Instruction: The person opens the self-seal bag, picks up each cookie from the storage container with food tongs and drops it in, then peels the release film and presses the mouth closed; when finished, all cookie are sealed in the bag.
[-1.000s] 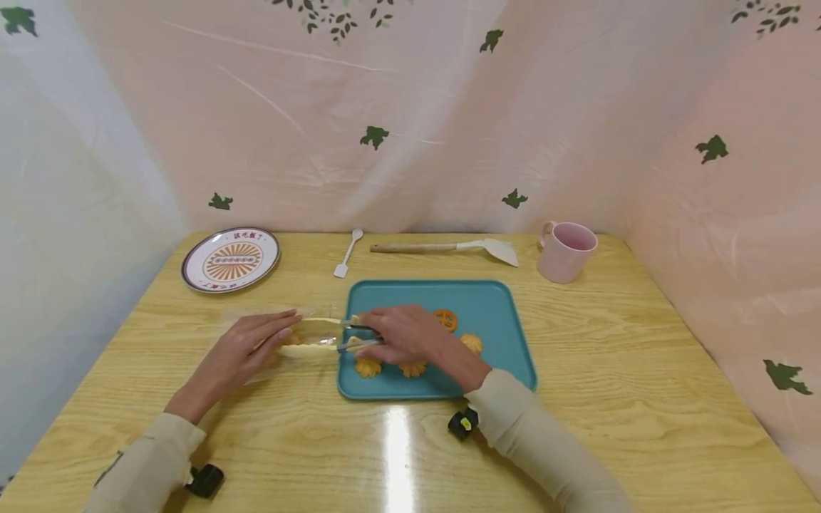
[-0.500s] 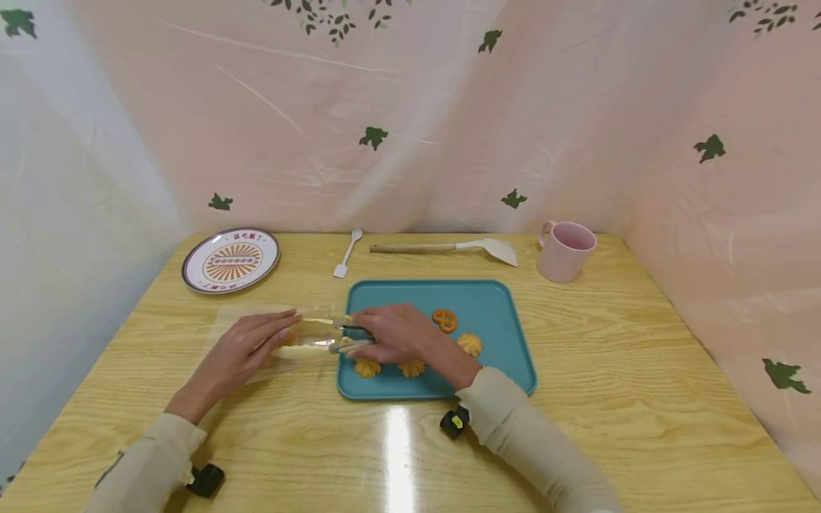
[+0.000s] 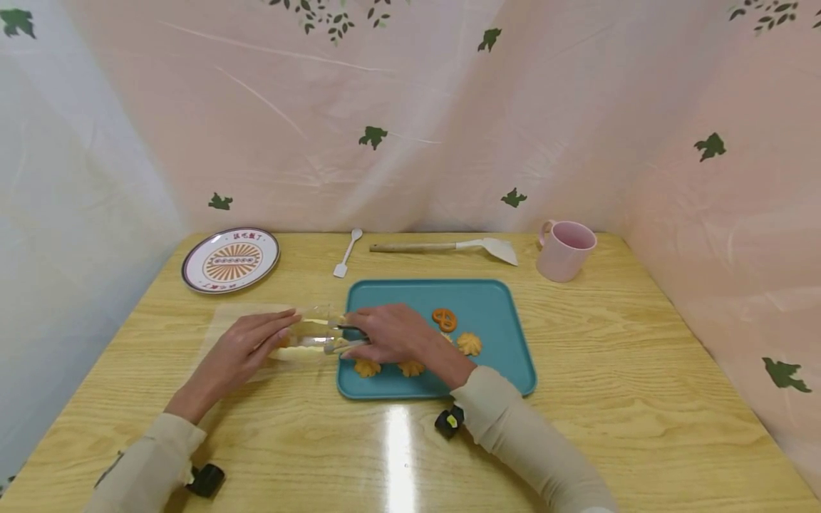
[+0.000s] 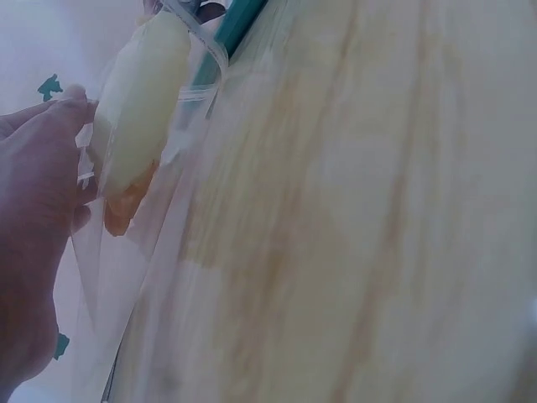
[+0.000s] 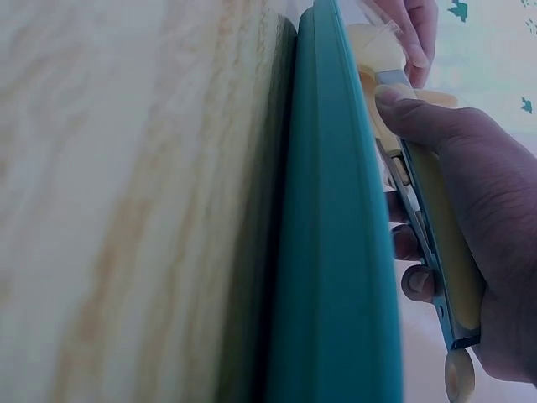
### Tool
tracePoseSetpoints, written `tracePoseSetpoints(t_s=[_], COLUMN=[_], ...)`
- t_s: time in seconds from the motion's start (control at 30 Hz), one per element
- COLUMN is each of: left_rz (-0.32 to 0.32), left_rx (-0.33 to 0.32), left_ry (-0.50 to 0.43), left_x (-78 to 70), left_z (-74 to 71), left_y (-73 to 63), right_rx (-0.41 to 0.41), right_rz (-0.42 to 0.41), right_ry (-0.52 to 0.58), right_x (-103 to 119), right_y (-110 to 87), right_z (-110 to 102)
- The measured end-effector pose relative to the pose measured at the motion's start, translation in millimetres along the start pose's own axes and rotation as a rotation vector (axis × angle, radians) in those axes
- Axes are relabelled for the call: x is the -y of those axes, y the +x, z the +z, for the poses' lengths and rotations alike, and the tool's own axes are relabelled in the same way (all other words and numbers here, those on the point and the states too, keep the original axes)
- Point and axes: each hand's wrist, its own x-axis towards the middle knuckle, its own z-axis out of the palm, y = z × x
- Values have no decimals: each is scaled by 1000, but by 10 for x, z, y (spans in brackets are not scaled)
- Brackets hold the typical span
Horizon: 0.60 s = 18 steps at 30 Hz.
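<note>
My left hand holds a clear plastic bag lying left of the tray, its fingertips pinching the film near the mouth. My right hand grips a pair of food tongs over the tray's left side. The pale yellow tong heads reach into the bag, and an orange-brown cookie shows at their tip in the left wrist view. On the teal tray lie a pretzel and several flower-shaped cookies, some partly hidden by my right hand and forearm.
Along the table's back stand a patterned plate, a small white double-ended spoon, a spatula with a wooden handle and a pink mug. A leaf-printed cloth hangs behind the wooden table.
My right hand and the tongs have shifted slightly left, deeper into the bag. The pretzel has become fully visible on the tray. My left hand has hardly moved.
</note>
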Motion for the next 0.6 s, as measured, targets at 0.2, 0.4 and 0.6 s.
tracePoseSetpoints(t_s=[0.2,0.4,0.6], left_rz=[40,30,37], left_rx=[-31,-32,-44], left_ry=[7,5,-3], left_x=[24,32,45], left_z=[16,10,14], left_y=[14,7,9], right_rx=[-4,11,-7], right_rz=[12,26,15], right_ry=[1,34,51], right_x=[3,-34,-90], right_y=[-1,-49,-151], right_z=[5,-17,-59])
